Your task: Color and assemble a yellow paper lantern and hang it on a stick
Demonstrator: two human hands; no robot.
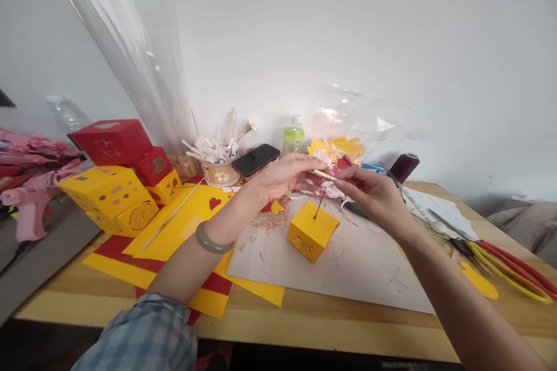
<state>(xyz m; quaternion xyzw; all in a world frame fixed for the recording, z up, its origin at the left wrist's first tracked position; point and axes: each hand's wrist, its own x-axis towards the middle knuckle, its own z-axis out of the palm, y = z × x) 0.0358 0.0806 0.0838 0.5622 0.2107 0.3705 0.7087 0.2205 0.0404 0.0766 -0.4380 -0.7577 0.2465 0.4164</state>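
Observation:
A short pale stick (324, 175) spans the gap between my hands above the work board. The fingers of my left hand (289, 177) pinch its left end, and my right hand (369, 188) closes on the right end with thumb and fingertips. Dark thread (321, 197) runs down from the stick into the top of a yellow paper cube (311, 229) with a cut-out pattern on its side. The cube sits tilted under my hands; whether it hangs or touches the white board (357, 266) I cannot tell.
Yellow and red paper sheets (169, 232) lie at left beside stacked red boxes (113, 142) and yellow boxes (108, 197). A pink glue gun (30, 206) stands far left. Behind are a phone (256, 159), a green bottle (294, 134) and a thread spool (404, 167). Scissors (509, 266) lie right.

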